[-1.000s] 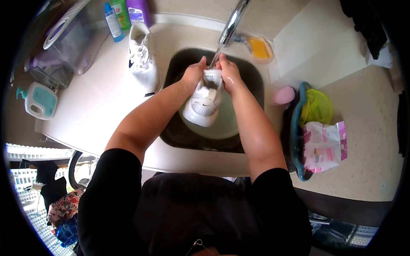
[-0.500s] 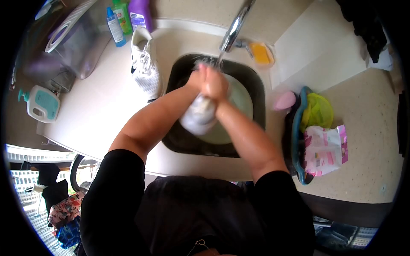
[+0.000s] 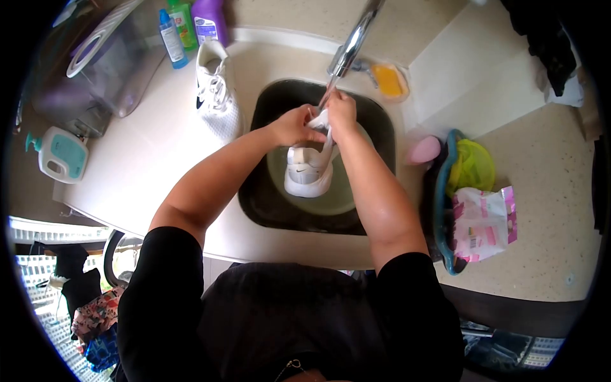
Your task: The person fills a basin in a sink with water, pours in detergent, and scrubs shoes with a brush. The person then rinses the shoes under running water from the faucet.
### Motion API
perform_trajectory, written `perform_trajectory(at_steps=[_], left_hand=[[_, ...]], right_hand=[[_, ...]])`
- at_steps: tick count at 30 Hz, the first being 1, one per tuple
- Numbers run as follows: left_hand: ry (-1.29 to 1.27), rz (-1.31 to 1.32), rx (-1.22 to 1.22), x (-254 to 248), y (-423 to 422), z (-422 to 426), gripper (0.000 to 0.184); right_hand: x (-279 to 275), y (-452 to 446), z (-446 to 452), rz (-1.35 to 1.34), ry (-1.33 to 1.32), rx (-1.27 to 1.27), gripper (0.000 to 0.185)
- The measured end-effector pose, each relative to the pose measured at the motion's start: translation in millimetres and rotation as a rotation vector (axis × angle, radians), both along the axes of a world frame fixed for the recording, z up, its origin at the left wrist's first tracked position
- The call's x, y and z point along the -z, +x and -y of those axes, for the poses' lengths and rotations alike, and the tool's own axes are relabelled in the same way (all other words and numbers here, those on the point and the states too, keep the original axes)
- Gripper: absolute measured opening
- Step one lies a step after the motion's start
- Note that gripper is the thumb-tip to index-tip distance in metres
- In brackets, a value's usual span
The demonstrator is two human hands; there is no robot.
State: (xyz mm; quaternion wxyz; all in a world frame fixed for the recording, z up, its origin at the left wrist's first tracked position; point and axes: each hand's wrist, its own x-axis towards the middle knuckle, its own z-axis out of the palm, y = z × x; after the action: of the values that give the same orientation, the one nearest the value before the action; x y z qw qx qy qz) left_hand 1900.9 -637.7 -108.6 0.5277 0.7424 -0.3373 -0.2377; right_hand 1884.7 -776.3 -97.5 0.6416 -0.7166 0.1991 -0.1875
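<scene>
A white sneaker (image 3: 309, 175) hangs over the sink (image 3: 264, 213), its heel towards me. My left hand (image 3: 294, 126) closes on its upper near the tongue, thumb and fingers pinching from the left. From the right, my right hand (image 3: 342, 113) grips the white upper beside the opening. Both hands sit just below the tap (image 3: 347, 54), where water runs down onto them. A round pale basin (image 3: 356, 159) lies in the sink beneath the shoe. Another white sneaker (image 3: 216, 95) stands on the counter to the left of the sink.
Back left stand purple (image 3: 209, 22), green (image 3: 183, 25) and blue (image 3: 172, 41) bottles. A pump bottle (image 3: 63, 155) and a clear container (image 3: 108, 70) are farther left. Right of the sink are an orange sponge (image 3: 386, 80), a pink oval object (image 3: 424, 150) and a blue-rimmed basket (image 3: 450, 210).
The blurred sneaker and hands have come into focus. My hands have moved apart, the left one back to the left, and the shoe's heel has turned more into view.
</scene>
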Motion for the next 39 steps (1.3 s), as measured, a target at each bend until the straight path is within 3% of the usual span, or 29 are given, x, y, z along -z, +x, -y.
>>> perform_trajectory(at_steps=[3, 5, 6, 7, 9, 10, 13, 16, 20, 21, 24, 26, 28, 29, 32, 36, 37, 39], left_hand=[[0.041, 0.068, -0.154, 7, 13, 4, 0.019], [0.055, 0.048, -0.218, 25, 28, 10, 0.017], [0.062, 0.039, -0.245, 33, 34, 13, 0.016], [0.089, -0.034, -0.272, 23, 31, 13, 0.027], [0.085, -0.232, -0.282, 13, 31, 16, 0.021], [0.086, -0.331, -0.288, 11, 32, 18, 0.019], [0.035, -0.288, -0.302, 34, 45, 31, 0.018], [-0.012, -0.293, -0.197, 27, 38, 30, 0.022], [-0.158, -0.210, -0.043, 27, 33, 31, 0.023], [-0.191, -0.175, -0.005, 25, 31, 31, 0.024], [-0.086, -0.083, 0.062, 14, 32, 27, 0.028], [-0.045, 0.043, 0.111, -4, 31, 17, 0.029], [-0.096, 0.236, 0.197, -29, 24, 4, 0.026], [-0.170, 0.339, 0.256, -31, 26, 4, 0.024], [-0.127, 0.544, 0.376, -52, 18, -8, 0.026], [-0.252, 0.789, 0.446, -56, 17, -18, 0.021], [-0.233, 0.908, 0.381, -62, 12, -23, 0.016], [-0.007, 1.070, 0.231, -72, 5, -31, 0.013]], right_hand=[[-15, 1, -5, 0.008, 0.088, -0.126, 0.027], [-40, -3, -17, 0.071, 0.182, -0.204, 0.017], [-41, -2, -17, 0.049, 0.356, -0.211, 0.013], [-43, 0, -14, 0.029, 0.528, -0.214, 0.011], [-43, 5, -9, -0.041, 0.804, -0.216, 0.016], [-43, 3, -8, -0.087, 0.720, -0.202, 0.016], [-43, -4, -7, -0.165, 0.519, -0.201, 0.015], [-56, -13, 1, -0.282, 0.670, -0.475, 0.015], [-79, -29, -5, -0.366, 0.251, -0.590, 0.015], [-65, -25, 5, -0.324, 0.189, -0.605, 0.021], [-41, -45, 22, -0.102, -0.163, -0.164, 0.046], [-29, -75, 23, -0.321, 0.045, -0.044, 0.083], [27, -91, 46, -0.562, 0.711, -0.289, 0.107], [37, -99, 34, -0.515, 0.884, -0.148, 0.114], [61, -96, 14, -0.285, 1.194, -0.233, 0.116], [78, -70, -11, -0.284, 1.332, -0.051, 0.103], [68, -68, -17, -0.267, 1.401, -0.060, 0.081], [67, -55, -23, -0.088, 1.267, -0.097, 0.065]])
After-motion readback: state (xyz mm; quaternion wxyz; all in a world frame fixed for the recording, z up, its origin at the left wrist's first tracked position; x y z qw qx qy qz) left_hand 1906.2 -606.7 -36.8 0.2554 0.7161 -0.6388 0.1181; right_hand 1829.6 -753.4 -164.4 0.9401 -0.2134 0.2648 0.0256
